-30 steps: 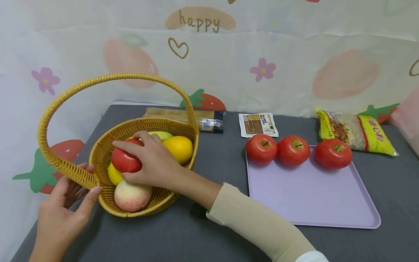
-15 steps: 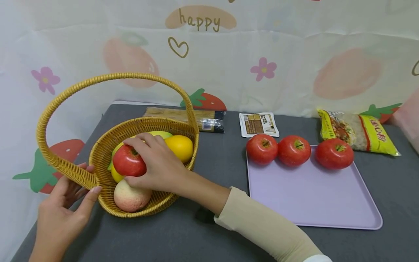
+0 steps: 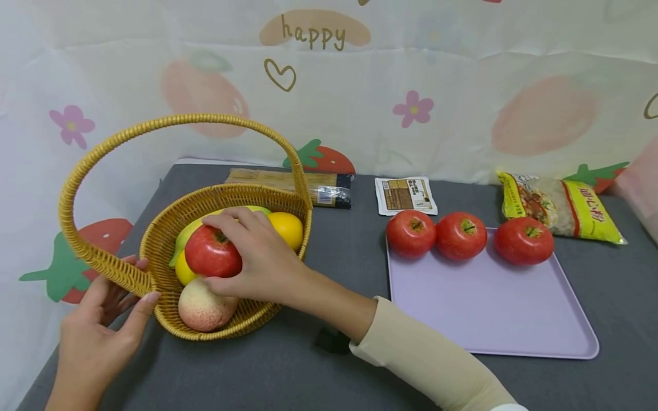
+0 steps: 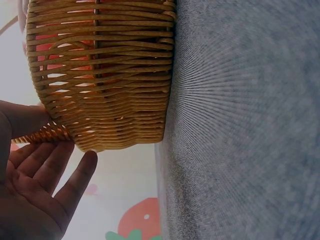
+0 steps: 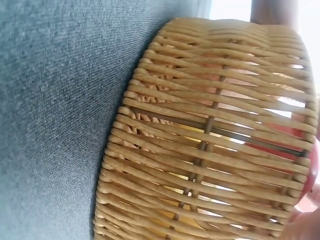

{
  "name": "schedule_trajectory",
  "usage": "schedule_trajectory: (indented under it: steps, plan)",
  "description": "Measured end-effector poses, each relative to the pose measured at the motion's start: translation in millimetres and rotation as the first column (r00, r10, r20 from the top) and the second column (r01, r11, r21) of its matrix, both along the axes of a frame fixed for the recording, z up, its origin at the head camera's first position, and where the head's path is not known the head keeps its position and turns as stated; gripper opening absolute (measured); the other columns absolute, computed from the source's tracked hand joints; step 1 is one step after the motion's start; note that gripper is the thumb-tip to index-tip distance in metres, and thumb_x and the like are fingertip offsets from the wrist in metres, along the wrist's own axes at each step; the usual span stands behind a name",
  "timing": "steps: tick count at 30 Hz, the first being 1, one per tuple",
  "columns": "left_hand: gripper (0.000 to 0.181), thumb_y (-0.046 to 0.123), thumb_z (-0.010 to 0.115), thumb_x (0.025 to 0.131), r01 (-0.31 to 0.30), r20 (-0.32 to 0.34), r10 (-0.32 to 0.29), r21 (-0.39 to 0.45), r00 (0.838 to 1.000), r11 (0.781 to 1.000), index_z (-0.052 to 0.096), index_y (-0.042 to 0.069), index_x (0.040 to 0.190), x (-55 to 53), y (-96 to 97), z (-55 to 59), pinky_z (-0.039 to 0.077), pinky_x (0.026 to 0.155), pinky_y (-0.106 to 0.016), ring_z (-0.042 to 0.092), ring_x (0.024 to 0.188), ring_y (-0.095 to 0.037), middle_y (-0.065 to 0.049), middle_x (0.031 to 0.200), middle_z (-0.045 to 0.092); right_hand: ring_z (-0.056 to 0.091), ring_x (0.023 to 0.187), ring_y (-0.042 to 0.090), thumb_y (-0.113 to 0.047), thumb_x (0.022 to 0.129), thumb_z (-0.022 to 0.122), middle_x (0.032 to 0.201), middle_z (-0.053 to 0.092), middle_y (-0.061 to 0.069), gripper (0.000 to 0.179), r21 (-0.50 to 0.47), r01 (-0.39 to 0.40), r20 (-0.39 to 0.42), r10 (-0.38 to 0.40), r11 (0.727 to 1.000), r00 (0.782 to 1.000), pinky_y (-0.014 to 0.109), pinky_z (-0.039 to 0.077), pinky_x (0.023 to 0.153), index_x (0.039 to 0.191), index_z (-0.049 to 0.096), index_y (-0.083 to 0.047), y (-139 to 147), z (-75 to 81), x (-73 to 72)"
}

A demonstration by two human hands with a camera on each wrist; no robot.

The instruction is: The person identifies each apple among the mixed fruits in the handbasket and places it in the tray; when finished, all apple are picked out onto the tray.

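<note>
A yellow wicker basket (image 3: 164,228) with a tall arched handle (image 3: 177,120) stands at the left. My left hand (image 3: 100,337) pinches the handle's base between thumb and fingers; the left wrist view shows the fingers around the wicker edge. Inside the basket, my right hand (image 3: 264,260) grips a red apple (image 3: 212,254), thumb at the near side and fingers over the far side. Below it lies a pinkish peach (image 3: 205,308). A yellow fruit (image 3: 183,269), a long yellow-green fruit (image 3: 184,235) and another yellow fruit (image 3: 289,229) lie around it, partly hidden by the hand.
A lilac tray (image 3: 493,314) at the right bears three red apples (image 3: 465,235) along its far edge. Behind are a bundle of dry noodles (image 3: 277,178), a small white packet (image 3: 406,195) and a yellow bag (image 3: 560,206). A dark object (image 3: 331,341) lies under the right forearm.
My right hand has drawn the red apple slightly right and toward me, uncovering more of the yellow-green fruit. The left hand and the basket have stayed put.
</note>
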State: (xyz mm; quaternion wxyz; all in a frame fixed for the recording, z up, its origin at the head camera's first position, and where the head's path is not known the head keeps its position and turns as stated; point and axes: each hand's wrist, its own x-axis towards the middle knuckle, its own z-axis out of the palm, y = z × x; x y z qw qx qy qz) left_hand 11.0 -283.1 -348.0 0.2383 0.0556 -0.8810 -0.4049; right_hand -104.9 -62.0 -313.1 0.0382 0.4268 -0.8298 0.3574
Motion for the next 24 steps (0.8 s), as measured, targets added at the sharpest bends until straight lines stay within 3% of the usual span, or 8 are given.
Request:
schedule_trajectory:
  steps: [24]
  plan:
    - [0.067, -0.012, 0.078, 0.079, 0.023, -0.032, -0.022, 0.012, 0.999, 1.000, 0.057, 0.005, 0.140, 1.4, 0.6, -0.7, 0.047, 0.084, -0.006, 0.060, 0.110, 0.005, 0.001, 0.128, 0.065, 0.041, 0.125, 0.013, -0.026, 0.077, 0.086, 0.137, 0.048, 0.001, 0.070, -0.182, -0.041, 0.043, 0.049, 0.983, 0.998, 0.022, 0.051, 0.088, 0.138, 0.054, -0.014, 41, 2.5, 19.1]
